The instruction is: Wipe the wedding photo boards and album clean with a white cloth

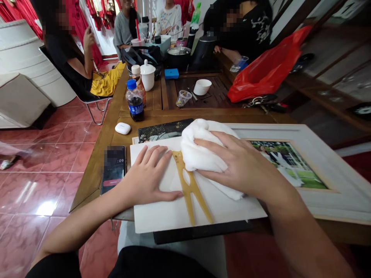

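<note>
My left hand (149, 175) lies flat with fingers spread on a white board (162, 214) at the table's near edge. My right hand (242, 164) presses a bunched white cloth (199, 148) onto the same board, fingers curled over it. A yellow-brown forked piece (188, 189) lies on the board between my two hands, its top under the cloth. To the right a white picture frame (333, 154) holds a colour photo (290, 164).
A black phone (114, 168) and a white earbud case (123, 128) lie left of the board. Further back stand a cola bottle (135, 101), a white lidded cup (147, 75), a small white bowl (202, 87), a red plastic bag (266, 69) and keys (261, 102). Several people sit around the table's far end.
</note>
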Available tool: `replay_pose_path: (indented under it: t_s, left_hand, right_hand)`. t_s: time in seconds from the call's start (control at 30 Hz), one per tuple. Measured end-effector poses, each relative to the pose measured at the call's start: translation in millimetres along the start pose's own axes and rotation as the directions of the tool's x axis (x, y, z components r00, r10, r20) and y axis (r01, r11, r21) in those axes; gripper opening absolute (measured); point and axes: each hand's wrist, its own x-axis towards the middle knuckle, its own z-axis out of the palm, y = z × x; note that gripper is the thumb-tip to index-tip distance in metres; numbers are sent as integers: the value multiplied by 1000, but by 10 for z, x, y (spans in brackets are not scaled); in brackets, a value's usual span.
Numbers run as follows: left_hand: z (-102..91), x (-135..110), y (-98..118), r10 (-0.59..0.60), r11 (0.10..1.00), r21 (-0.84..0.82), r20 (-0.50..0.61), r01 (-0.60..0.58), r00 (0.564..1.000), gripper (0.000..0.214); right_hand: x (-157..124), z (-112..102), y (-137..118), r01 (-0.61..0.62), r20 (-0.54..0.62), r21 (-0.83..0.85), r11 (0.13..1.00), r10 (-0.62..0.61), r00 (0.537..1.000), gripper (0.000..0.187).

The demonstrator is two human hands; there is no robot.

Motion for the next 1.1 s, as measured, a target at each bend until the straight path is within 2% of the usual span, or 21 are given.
replay_pose_path:
  t_s: [0.13, 0.27, 0.33, 0.4, 0.5, 0.6, 0.7, 0.77, 0.9, 1.1]
  left_hand:
    - [1, 1, -4, -7, 1000, 9, 5, 7, 1000, 100]
    - [0, 0, -8, -10, 1000, 18, 6, 10, 1000, 101]
    - [-2, -1, -8, -8, 1000, 17, 6, 8, 1000, 101]
    - [-3, -2, -8, -5, 1000, 13, 8, 5, 1000, 101]
    - [1, -6, -10, -1, 1000, 3, 2, 1, 1000, 99]
    - [10, -13, -14, 1, 1000, -4, -13, -2, 1000, 97]
    - [15, -18, -15, 2, 1000, -6, -21, -2, 1000, 98]
    - [14, -20, -15, -4, 1000, -3, -20, 4, 1000, 99]
    - [0, -24, -12, -4, 1000, 1, -12, 4, 1000, 98]
    - [6, -43, -13, -1, 1000, -20, -42, 0, 999, 95]
  right_hand:
    - [-78, -107, 85, 133, 67, 74, 988, -138, 988, 53]
    - [-179, -292, 185, 235, 237, 232, 944, -289, 927, 51]
    - [-196, -320, 194, 231, 276, 265, 936, -304, 912, 52]
    - [-176, -270, 161, 196, 249, 226, 954, -250, 936, 52]
    - [-86, -97, 61, 103, 107, 105, 989, -114, 988, 55]
    - [18, 56, -16, 13, 1, 41, 999, -14, 1000, 56]
    - [63, 93, -16, -21, -31, 29, 999, 22, 999, 56]
    - [31, 61, 7, 20, -18, 36, 999, -19, 1000, 55]
    - [-233, -39, -1, 137, 24, 66, 988, -139, 990, 54]
    - [-871, -97, -135, 153, 22, 62, 986, -155, 988, 62]
